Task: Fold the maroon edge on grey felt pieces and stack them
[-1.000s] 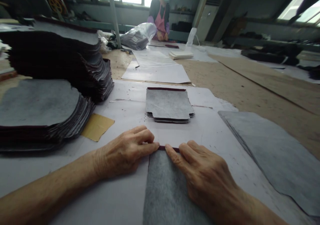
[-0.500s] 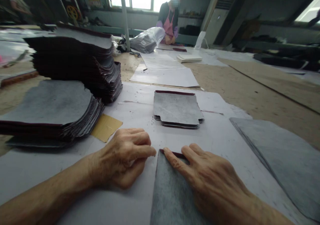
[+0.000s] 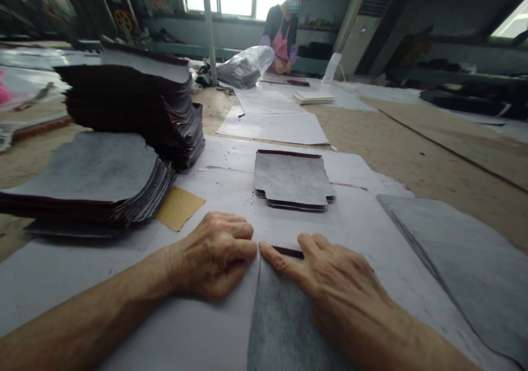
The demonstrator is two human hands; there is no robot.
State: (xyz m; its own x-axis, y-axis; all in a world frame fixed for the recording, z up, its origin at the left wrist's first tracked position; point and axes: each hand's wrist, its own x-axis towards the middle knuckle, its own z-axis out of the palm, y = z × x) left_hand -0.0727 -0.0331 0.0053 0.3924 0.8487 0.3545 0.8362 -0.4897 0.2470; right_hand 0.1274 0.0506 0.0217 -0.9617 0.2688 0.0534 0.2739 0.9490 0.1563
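A grey sheet (image 3: 280, 316) with a dark red strip along its far edge lies in front of me on white paper. My right hand (image 3: 342, 283) rests on it, fingers apart, its index fingertip at the far left corner. My left hand (image 3: 218, 255) is closed just left of that corner, fingers curled and thumb hidden; what it pinches, if anything, cannot be made out. Beyond the hands sits a small stack of notched grey pieces (image 3: 292, 178) with a dark red far edge.
Tall dark stacks (image 3: 132, 101) and a grey stack (image 3: 91, 167) stand at the left, beside a yellow card (image 3: 180, 208). More grey sheets (image 3: 457, 250) lie at the right. Across the table, a person in a pink apron (image 3: 280, 41) stands near a plastic bag (image 3: 245, 66).
My right index fingertip has slid slightly left to the sheet's corner. My left hand has shifted slightly, its fingers curled tighter. The view has shifted a little.
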